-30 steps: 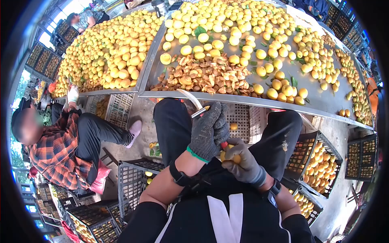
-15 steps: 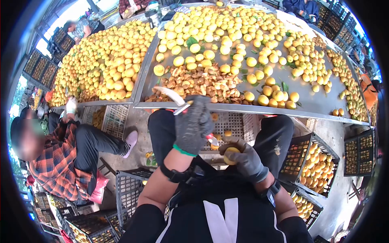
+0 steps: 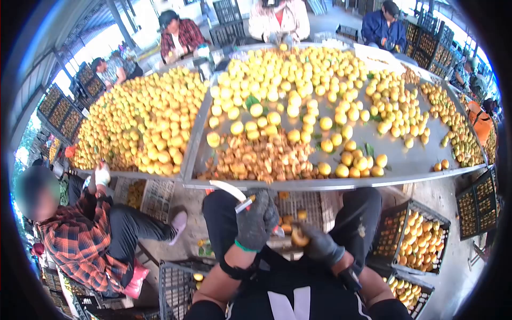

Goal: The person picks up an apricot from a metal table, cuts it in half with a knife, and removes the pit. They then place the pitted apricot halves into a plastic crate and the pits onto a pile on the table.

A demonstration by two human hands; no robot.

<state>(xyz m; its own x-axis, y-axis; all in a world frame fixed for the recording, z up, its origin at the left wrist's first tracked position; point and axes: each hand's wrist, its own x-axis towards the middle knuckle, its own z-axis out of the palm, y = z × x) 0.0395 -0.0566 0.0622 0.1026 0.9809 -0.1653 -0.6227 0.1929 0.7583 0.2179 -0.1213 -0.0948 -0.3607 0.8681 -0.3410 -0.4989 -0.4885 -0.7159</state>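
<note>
My left hand [image 3: 255, 220], in a dark glove with a green cuff, is closed around a tool with a curved pale blade [image 3: 228, 189] at its upper end and a red part near a small metal tip at its lower end. Close to that tip, my right hand [image 3: 321, 245], also gloved, holds a brownish-yellow fruit [image 3: 299, 237]. Both hands are over my lap, below the metal table's front edge [image 3: 298, 184]. On the table in front of them lie a heap of brown peelings [image 3: 266, 157] and many yellow fruits [image 3: 298, 69].
A person in a plaid shirt [image 3: 80, 234] sits at the left. More people are across the table, including one in blue [image 3: 384, 32]. Black crates of fruit [image 3: 421, 234] stand at my right, another crate [image 3: 176, 293] at my left. A perforated crate [image 3: 306, 205] lies between my knees.
The view has tilted up, showing more of the people across the table. My right hand has shifted slightly, and the fruit in it now shows a browner side.
</note>
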